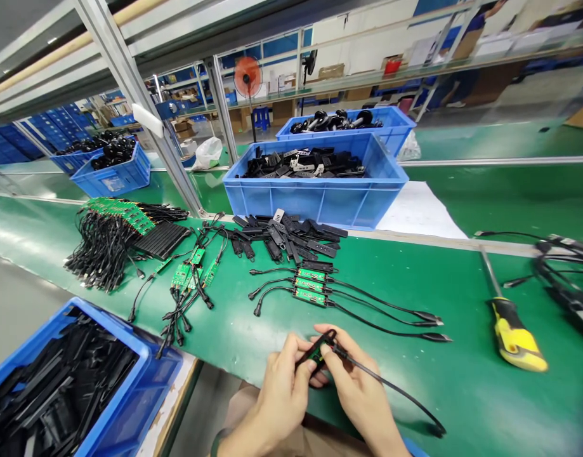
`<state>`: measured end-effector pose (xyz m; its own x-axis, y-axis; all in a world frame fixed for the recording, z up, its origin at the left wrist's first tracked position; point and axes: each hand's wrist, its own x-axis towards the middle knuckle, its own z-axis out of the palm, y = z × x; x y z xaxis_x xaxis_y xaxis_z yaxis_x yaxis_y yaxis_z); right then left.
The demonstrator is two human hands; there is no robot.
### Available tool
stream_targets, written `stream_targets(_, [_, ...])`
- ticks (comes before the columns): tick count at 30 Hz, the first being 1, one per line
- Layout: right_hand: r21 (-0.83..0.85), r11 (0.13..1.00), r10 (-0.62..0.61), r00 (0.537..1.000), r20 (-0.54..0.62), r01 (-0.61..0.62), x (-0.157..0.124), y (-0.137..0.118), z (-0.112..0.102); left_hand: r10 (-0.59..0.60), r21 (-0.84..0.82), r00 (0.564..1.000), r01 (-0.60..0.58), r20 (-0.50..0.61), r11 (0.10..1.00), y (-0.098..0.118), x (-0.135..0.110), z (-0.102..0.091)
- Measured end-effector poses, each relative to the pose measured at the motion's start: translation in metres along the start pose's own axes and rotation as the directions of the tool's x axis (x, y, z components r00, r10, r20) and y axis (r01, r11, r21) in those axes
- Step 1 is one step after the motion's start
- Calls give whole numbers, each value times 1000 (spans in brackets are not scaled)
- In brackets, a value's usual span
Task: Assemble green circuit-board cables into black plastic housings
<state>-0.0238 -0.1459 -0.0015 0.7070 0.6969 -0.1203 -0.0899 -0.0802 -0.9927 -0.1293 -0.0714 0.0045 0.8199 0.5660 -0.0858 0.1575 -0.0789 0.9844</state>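
Note:
Near the bench's front edge, my left hand [287, 374] and my right hand [355, 374] both grip a small black plastic housing [314, 348] with a green circuit board in it. My right thumb presses on the board near the cable end. From there a black cable [396, 385] trails right, its tip low over the green bench. Just beyond my hands lie three housings with green boards [310, 287], side by side, cables stretching out left and right. Behind these is a heap of black plastic covers [291, 236].
Cabled boards [189, 273] and a bundle of cables with boards [115, 235] lie to the left. A yellow-black screwdriver [514, 336] and coiled cables [562, 266] are at right. Blue bins stand behind [314, 197] and front left [143, 381]. A metal post [143, 114] rises at the back.

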Motion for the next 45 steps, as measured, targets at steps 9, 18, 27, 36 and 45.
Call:
stream_targets(9, [-190, 979, 161, 863, 480, -77, -5, -8, -30, 49, 308, 998, -37, -31, 951, 12, 19, -39])
stream_targets(18, [-649, 523, -414, 830, 373, 553, 12, 8, -54, 5, 655, 989, -102, 149, 749, 8, 37, -47])
stream_targets(27, [-512, 657, -259, 804, 536, 553, 28, -10, -56, -29, 654, 986, -87, 164, 752, 9, 41, -48])
stream_targets(36, [-490, 348, -487, 601, 634, 799, 37, 7, -63, -37, 656, 984, -90, 177, 750, 8, 42, -49])
stream_targets(45, [-487, -253, -403, 367, 838, 836, 21, -1, -54, -24, 667, 982, -108, 185, 737, 6, 43, -50])
